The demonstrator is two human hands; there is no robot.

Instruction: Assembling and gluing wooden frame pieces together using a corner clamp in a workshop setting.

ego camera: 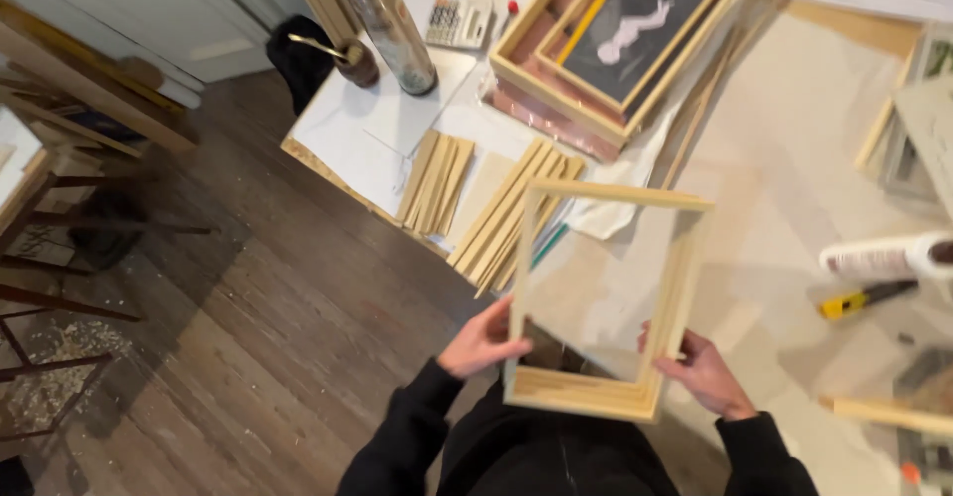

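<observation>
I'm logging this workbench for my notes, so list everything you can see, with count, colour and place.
wooden frame: one, pale wood, held up between both hands
stacked frames: one pile, pale wood around a dark picture, table top centre
wood strips: two bundles, pale, table's left edge
calculator: one, light grey, behind the strips
bottle: one, clear with dark cap, table's far left
tube: one, white, right
table: one, cream covering
floor: dark wood, left
left hand: frame's left side
right hand: frame's right side
</observation>
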